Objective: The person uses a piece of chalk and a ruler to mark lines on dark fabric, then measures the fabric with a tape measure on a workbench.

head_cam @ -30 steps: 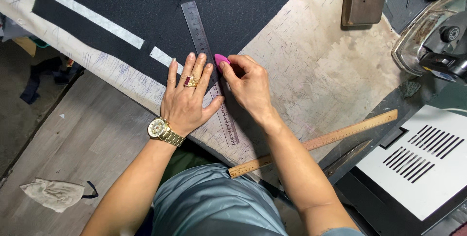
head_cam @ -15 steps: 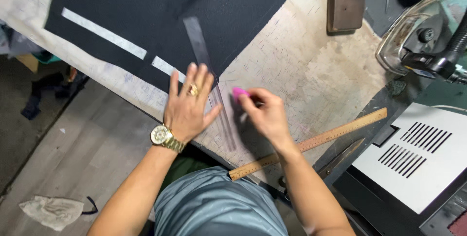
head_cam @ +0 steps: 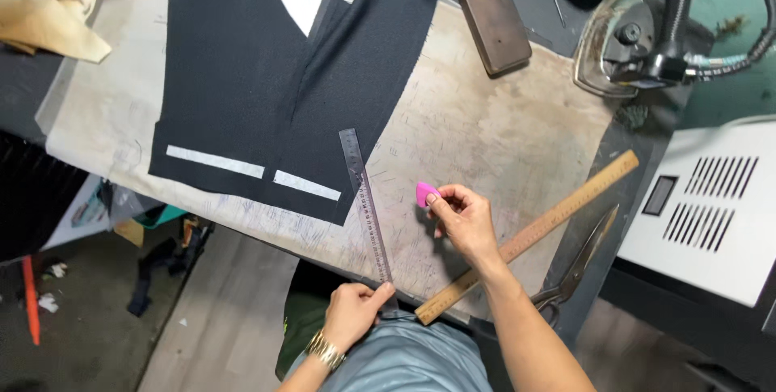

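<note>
A dark cut garment piece (head_cam: 275, 85) with two white strips (head_cam: 250, 172) lies flat on the worn work board (head_cam: 485, 141). A clear plastic ruler (head_cam: 365, 202) runs from the cloth's lower right corner toward me. My left hand (head_cam: 353, 313) pinches the ruler's near end at the table edge. My right hand (head_cam: 462, 218) hovers over the board to the right of the ruler, holding a pink tailor's chalk (head_cam: 425, 193) between its fingertips.
A wooden ruler (head_cam: 533, 234) lies diagonally by my right forearm, with large shears (head_cam: 575, 267) beside it. A dark wooden block (head_cam: 490, 12) and a steam iron (head_cam: 638, 36) sit at the back right. A white vented machine (head_cam: 711, 198) stands at right. Beige cloth (head_cam: 48, 4) lies far left.
My left hand has slid off the cloth and ruler middle down to the ruler's near end. My right hand with the chalk has lifted away to the right. The view has pulled back.
</note>
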